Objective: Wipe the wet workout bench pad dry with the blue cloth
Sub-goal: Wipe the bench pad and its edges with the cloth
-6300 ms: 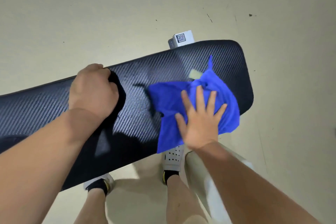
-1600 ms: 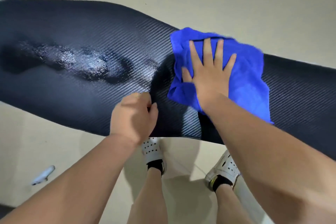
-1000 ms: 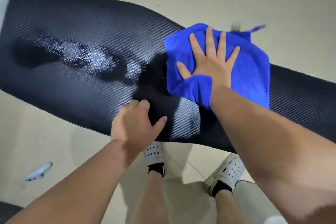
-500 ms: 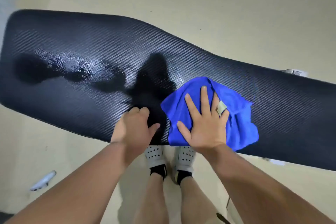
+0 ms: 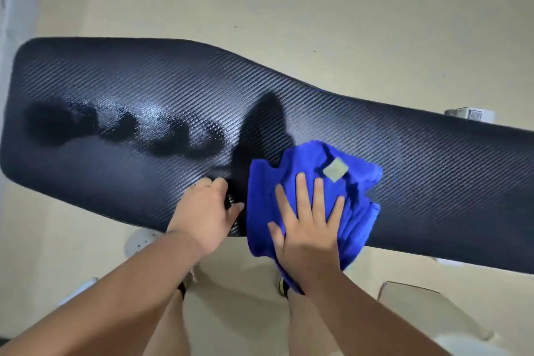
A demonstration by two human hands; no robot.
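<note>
The black carbon-weave bench pad (image 5: 433, 176) runs across the view from left to right. A shiny wet streak (image 5: 138, 127) with dark blotches lies on its left half. The blue cloth (image 5: 312, 165), bunched with a small pale tag on top, sits at the pad's near edge, part of it hanging over. My right hand (image 5: 306, 228) presses flat on the cloth, fingers spread. My left hand (image 5: 202, 211) grips the pad's near edge just left of the cloth, fingers curled on the pad, thumb toward the cloth.
Beige floor lies all around the pad. A small white box (image 5: 468, 115) shows behind the pad's far right edge. My legs and white shoes (image 5: 138, 243) stand below the near edge. A pale object (image 5: 78, 290) lies on the floor at lower left.
My right hand has pulled the cloth from the far side of the pad back to the near edge, bunching it. The left hand has stayed on the near edge. The wet streak remains.
</note>
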